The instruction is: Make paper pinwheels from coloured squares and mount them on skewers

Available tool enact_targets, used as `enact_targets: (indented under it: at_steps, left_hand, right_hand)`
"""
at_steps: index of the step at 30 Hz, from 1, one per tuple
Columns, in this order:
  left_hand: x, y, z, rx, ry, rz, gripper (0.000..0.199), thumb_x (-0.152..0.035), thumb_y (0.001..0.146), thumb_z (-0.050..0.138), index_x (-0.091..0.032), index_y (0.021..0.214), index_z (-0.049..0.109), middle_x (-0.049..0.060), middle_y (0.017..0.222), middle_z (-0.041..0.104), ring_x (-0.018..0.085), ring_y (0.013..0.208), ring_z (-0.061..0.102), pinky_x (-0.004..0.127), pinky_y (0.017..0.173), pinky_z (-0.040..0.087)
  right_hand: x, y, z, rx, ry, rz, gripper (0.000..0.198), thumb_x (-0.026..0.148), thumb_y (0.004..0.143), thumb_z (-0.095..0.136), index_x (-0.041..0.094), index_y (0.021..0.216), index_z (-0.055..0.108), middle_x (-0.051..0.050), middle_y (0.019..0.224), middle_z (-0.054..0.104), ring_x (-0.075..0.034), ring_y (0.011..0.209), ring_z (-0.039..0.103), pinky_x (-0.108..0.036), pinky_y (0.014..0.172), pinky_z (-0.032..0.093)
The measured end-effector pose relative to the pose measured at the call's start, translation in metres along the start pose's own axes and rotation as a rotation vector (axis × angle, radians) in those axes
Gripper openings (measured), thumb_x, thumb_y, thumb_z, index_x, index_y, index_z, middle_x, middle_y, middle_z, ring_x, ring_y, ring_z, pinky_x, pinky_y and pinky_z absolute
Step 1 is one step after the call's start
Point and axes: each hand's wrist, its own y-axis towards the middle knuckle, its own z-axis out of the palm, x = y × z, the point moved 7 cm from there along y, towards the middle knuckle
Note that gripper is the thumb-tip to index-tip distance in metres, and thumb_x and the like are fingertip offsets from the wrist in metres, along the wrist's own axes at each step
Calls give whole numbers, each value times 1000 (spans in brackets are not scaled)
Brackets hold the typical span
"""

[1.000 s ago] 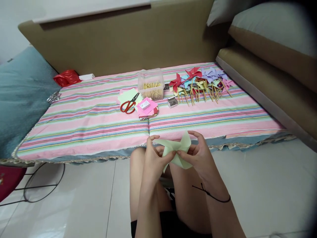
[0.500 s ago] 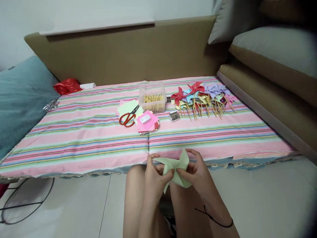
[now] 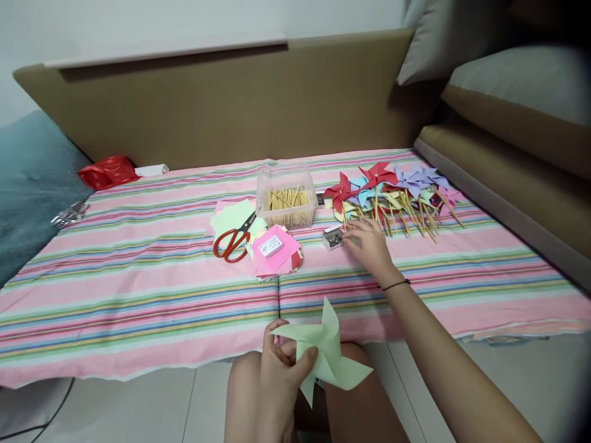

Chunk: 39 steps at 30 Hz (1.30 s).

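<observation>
My left hand [image 3: 289, 363] pinches a pale green paper pinwheel [image 3: 327, 351] over my knees, the thumb pressing on its folded centre. Stretched out over the striped cloth, my right hand [image 3: 368, 243] has its fingertips at the right side of a small open box of metal pins [image 3: 333, 237]. Its fingers are apart and I see nothing between them. Just behind that hand lies a pile of finished pinwheels [image 3: 378, 178] in red, blue, purple and other colours, on wooden sticks.
A clear plastic box [image 3: 263, 200] holds many wooden sticks. Left of it, red-handled scissors [image 3: 231, 243] lie on pale green paper sheets [image 3: 228, 215]. A small white box [image 3: 271, 246] rests on pink paper squares [image 3: 289, 249]. A red plastic bag [image 3: 111, 172] sits at the far left.
My right hand has let go of the pinwheel and reached forward to the box of pins. The left hand alone now holds the pinwheel, slightly lower in view.
</observation>
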Motion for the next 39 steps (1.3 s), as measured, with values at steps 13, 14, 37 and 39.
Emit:
enact_targets:
  at_steps: [13,14,37,39]
  left_hand:
    - [11,20,-3,8,-48,-31,69,-25,52,86,-24,103,40,1,61,73,19,53,66,28,57,51]
    - [10,20,-3,9,-43,-27,68,-25,53,85,-23,104,40,2,61,72,19,53,66,28,57,51]
    - [-2,8,-10,17,-42,20,70,-32,51,86,-23,104,40,-1,54,67,19,51,64,25,52,46]
    - [-2,8,-12,7,-33,18,71,-30,53,85,-22,106,39,-3,53,66,18,51,64,24,53,46]
  right_hand:
    - [3,21,45,102,-295,0,21,14,72,56,20,53,65,-7,119,69,-38,132,33,-56,107,21]
    - [4,22,46,106,-298,-3,22,13,71,55,20,52,64,-6,119,70,-38,131,33,-56,107,21]
    - [7,17,49,106,-254,69,19,18,68,59,21,50,65,-4,117,71,-41,129,35,-64,103,17]
    - [7,16,51,104,-249,75,21,20,68,60,21,48,64,-4,114,72,-42,129,34,-65,103,17]
